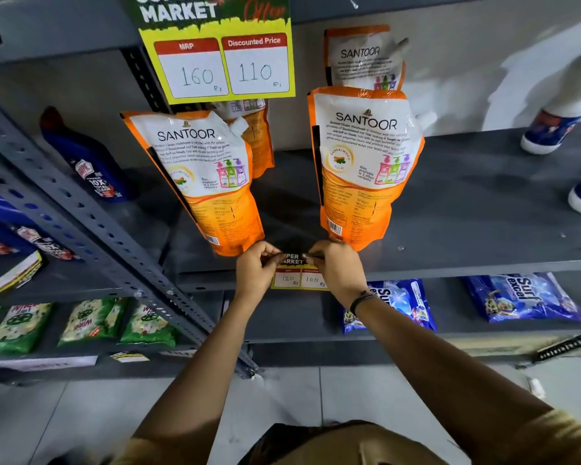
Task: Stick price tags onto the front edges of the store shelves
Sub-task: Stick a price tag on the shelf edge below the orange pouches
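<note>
A yellow and green price tag (298,274) reading 120 and 100 lies against the front edge of the grey middle shelf (450,263), between two orange Santoor pouches. My left hand (256,270) pinches the tag's top left corner. My right hand (336,267) pinches its top right corner, thumb and fingers pressed at the shelf lip. A larger tag (215,52) reading 160 and 110 hangs from the shelf edge above.
The Santoor pouches (208,182) (363,162) stand just behind my hands. Blue cleaner bottles (84,159) sit at left, behind a slanted perforated upright (81,229). Green packets (81,323) and blue Surf Excel packets (520,297) lie on the lower shelf.
</note>
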Tool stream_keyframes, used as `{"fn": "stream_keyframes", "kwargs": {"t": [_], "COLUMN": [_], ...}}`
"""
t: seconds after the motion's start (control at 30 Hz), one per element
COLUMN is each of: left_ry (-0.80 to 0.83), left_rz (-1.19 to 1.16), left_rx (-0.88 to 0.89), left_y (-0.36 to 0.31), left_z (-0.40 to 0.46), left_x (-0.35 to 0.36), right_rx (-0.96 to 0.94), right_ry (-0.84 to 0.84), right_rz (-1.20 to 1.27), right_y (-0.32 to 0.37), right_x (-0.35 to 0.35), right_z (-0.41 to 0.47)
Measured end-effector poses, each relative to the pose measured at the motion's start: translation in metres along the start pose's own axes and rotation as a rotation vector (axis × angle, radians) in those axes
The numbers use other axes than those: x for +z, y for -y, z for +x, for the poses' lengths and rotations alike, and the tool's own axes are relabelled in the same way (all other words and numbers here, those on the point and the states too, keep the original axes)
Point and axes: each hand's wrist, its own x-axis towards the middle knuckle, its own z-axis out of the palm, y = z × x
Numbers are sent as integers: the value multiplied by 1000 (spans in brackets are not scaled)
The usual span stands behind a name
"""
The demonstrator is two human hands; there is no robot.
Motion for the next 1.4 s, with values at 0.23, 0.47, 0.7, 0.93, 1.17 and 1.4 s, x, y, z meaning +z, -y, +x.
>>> {"fn": "stream_keyframes", "kwargs": {"t": [0.23, 0.47, 0.7, 0.93, 1.17, 1.4], "left_ry": [7, 32, 31, 25, 79, 83], "left_rz": [-48, -87, -121, -145, 112, 250], "left_rx": [-1, 8, 15, 64, 323, 262], "left_y": [1, 2, 3, 1, -7, -8], "left_z": [-2, -3, -5, -9, -69, -84], "left_x": [-1, -4, -6, -9, -1, 24], "right_rx": [35, 14, -41, -141, -317, -339], "right_ry": [-14, -47, -94, -106, -142, -120], "right_rz": [100, 169, 169, 160, -97, -524], "right_y": [0, -1, -5, -10, -41, -77], "right_x": [-5, -4, 0, -7, -25, -20], "right_z": [-2, -7, -10, -20, -66, -84]}}
